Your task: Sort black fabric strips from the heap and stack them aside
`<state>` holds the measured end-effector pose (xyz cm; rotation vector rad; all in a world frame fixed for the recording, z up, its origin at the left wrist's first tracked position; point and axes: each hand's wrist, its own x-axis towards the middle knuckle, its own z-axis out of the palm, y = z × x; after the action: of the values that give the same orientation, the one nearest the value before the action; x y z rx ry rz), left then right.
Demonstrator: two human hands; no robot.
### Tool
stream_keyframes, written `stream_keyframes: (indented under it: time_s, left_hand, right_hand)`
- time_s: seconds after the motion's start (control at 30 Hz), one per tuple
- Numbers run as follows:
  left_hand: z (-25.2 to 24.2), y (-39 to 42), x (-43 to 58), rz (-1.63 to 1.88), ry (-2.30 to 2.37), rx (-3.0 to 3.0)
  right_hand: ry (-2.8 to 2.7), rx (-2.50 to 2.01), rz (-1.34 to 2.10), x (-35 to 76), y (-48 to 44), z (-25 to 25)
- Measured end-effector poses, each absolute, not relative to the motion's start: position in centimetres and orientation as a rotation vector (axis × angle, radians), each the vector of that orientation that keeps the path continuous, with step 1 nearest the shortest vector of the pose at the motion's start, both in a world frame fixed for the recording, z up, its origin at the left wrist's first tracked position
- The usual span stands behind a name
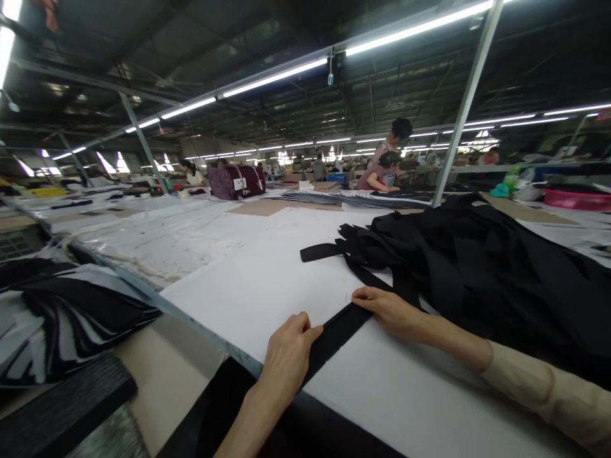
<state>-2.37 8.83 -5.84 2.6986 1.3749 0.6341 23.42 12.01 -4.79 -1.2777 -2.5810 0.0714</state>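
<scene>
A long black strap (pixel 338 332) lies flat on the white table top (pixel 267 280). My left hand (pixel 286 356) pinches its near end, thumb on top. My right hand (pixel 389 310) presses on the strap farther along, fingers closed over its edge, beside a large heap of black straps and fabric (pixel 482 267). The strap is stretched between the two hands.
Stacks of black and white cut pieces (pixel 62 318) sit at the left. Dark red bags (pixel 236 180) stand farther back. A metal post (pixel 465 102) rises behind the black heap. Other people (pixel 386 165) work at distant tables. A pink tub (pixel 577 198) is at the far right.
</scene>
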Motion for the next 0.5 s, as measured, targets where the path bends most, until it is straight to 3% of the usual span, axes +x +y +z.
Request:
stream_keyframes:
  time_s: [0.3, 0.5]
  left_hand:
    - [-5.0, 8.0, -3.8, 0.656, 1.331, 2.667]
    - [-5.5, 6.6, -6.2, 0.806, 1.283, 2.512]
  right_hand:
    - [-2.947, -1.536, 0.047, 19.5, 10.2, -2.2]
    - [-3.002, -1.437, 0.111, 18.9, 10.2, -1.1]
